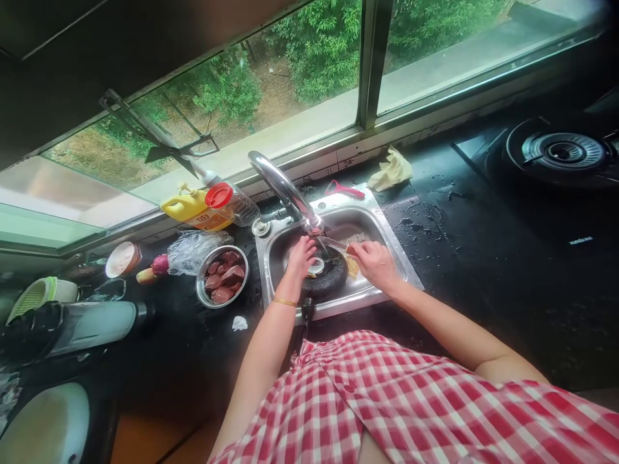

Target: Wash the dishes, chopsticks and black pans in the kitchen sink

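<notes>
Both my hands are in the steel sink (391, 248), under the chrome tap (285, 187). My left hand (300, 256) has its fingers curled on the rim of a black pan (329, 278) that lies in the basin. My right hand (373, 261) is closed round the handle of a knife (333, 243), whose blade points left under the tap's spout. A yellowish sponge (352, 265) shows just beside the right hand. A small white ring-shaped thing sits in the pan near my left fingers.
Left of the sink stand a steel bowl of red meat pieces (222, 276), a plastic bag (196, 248), a yellow bottle (191, 207) and a red-lidded jar (232, 201). A cloth (393, 171) and a red tool (344, 189) lie behind the sink. A gas burner (561, 153) is at far right.
</notes>
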Demonstrator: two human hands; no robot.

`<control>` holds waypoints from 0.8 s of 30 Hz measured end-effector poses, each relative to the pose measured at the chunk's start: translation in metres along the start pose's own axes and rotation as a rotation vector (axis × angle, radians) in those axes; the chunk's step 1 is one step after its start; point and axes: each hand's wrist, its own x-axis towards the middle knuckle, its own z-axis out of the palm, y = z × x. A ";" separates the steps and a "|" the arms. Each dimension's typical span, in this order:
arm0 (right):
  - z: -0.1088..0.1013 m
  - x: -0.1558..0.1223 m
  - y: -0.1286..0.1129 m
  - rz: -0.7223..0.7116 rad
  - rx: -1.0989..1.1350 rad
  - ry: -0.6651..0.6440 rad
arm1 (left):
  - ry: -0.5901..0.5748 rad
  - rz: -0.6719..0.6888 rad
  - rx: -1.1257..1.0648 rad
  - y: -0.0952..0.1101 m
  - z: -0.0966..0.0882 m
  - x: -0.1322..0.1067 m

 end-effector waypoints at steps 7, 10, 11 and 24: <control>0.009 0.002 -0.006 0.007 0.080 0.061 | -0.272 0.082 -0.027 -0.028 0.034 -0.030; 0.014 0.000 -0.005 -0.001 0.181 0.039 | -0.259 0.145 -0.075 -0.023 0.032 -0.025; 0.015 -0.001 -0.004 -0.007 0.225 0.029 | -0.244 0.162 -0.070 -0.021 0.030 -0.023; 0.013 -0.002 -0.002 0.211 0.694 -0.096 | 0.092 0.242 -0.268 0.012 0.008 0.003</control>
